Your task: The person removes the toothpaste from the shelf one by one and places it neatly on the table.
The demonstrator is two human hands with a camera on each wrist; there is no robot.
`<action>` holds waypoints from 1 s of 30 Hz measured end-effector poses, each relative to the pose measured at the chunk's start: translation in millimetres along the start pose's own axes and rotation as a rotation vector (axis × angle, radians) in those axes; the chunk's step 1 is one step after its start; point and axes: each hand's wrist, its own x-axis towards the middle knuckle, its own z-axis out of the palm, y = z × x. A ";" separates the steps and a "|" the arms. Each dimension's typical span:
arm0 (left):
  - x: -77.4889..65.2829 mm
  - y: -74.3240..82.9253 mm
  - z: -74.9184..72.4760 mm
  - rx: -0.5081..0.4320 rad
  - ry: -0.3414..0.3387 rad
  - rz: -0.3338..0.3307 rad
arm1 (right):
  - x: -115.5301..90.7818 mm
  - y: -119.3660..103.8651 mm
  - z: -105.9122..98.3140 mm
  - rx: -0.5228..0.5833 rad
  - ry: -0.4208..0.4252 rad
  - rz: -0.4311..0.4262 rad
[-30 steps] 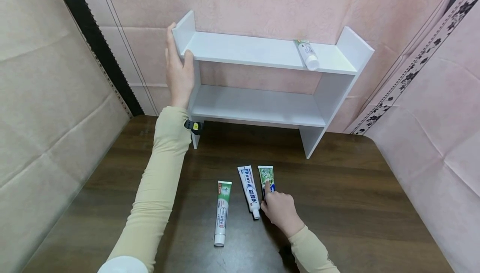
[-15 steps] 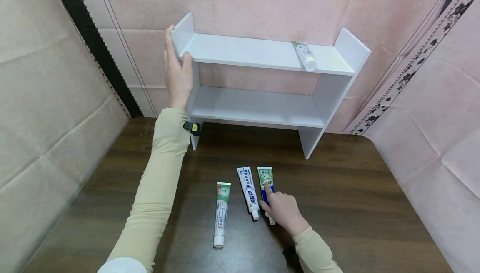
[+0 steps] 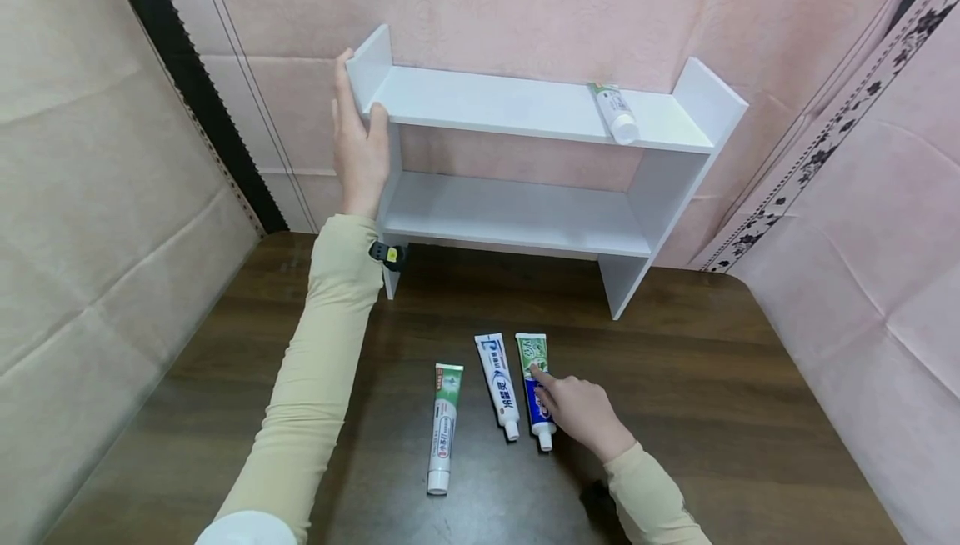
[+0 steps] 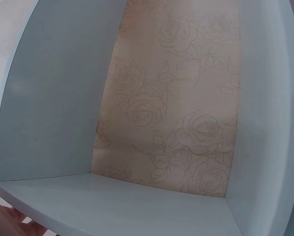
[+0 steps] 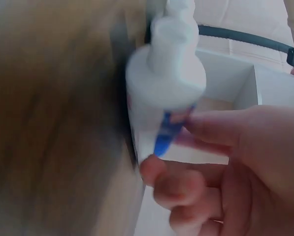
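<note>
A white two-tier shelf (image 3: 495,207) stands at the back of the table. My left hand (image 3: 362,157) grips its left side panel, thumb at the front edge of the upper board. On the table, my right hand (image 3: 587,414) is at the right side of a green-and-blue toothpaste tube (image 3: 536,410), its index finger extended onto the tube's green part. In the right wrist view, the thumb and fingertips show close beside this tube's white capped end (image 5: 166,73). Left of it lie a white-and-blue toothpaste tube (image 3: 497,380) and a green-and-white one (image 3: 444,428).
Another toothpaste tube (image 3: 617,116) lies on the upper board near the right side panel, cap toward the front. Pink patterned cloth (image 3: 525,3) hangs behind the shelf. Cloth walls bound the dark wooden table (image 3: 720,395) on both sides.
My right hand has shifted right and slightly toward me, uncovering the green-and-blue toothpaste tube's lower part and cap. The left hand keeps its grip on the shelf; the tubes lie as before.
</note>
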 end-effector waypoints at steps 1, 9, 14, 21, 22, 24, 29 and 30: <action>-0.3 0.1 0.1 0.001 0.001 -0.001 | 0.4 2.5 -1.6 -0.003 -0.004 -0.004; -0.8 0.1 1.0 0.017 0.011 0.014 | 7.7 21.8 -36.7 -0.022 0.173 -0.058; -0.2 -0.5 1.1 0.011 0.014 0.023 | 16.0 24.3 -79.0 -0.023 0.367 -0.086; -1.5 -2.5 0.6 0.008 0.000 0.010 | 22.7 17.2 -129.8 -0.073 0.506 -0.141; -1.5 -2.8 0.5 0.007 -0.001 0.008 | 22.8 15.9 -135.0 -0.084 0.511 -0.152; -1.4 -3.2 0.5 -0.002 -0.001 0.004 | 23.2 13.8 -143.3 -0.094 0.517 -0.176; -0.6 -2.1 0.6 -0.004 0.005 0.007 | 27.0 14.0 -153.4 -0.074 0.538 -0.227; -0.5 -1.7 0.7 -0.004 0.004 0.008 | 28.2 14.9 -154.4 -0.069 0.541 -0.235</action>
